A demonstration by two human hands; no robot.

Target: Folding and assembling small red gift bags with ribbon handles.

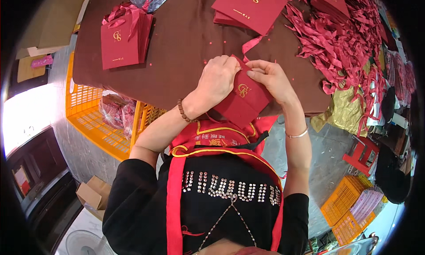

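Note:
A small dark-red paper gift bag [249, 93] with a gold emblem is tilted in front of me at the table's near edge. My left hand [218, 78] is closed at its upper left edge, fingertips pinched together; what lies between them is hidden. My right hand [271, 80] pinches the bag's upper right edge between thumb and fingers. A red ribbon [252, 45] curls up from the bag's top, close to both hands. Beyond them lies a stack of flat red bags [249, 9]. Several upright bags with ribbon handles [121, 42] stand at the far left.
Loose red ribbons [336, 47] heap over the table's right side, with more bags [330, 3] behind. Small red dots are scattered on the brown tablecloth [181, 38]. An orange crate [95, 122] stands below left, another [343, 197] lower right, near a red stool [362, 155].

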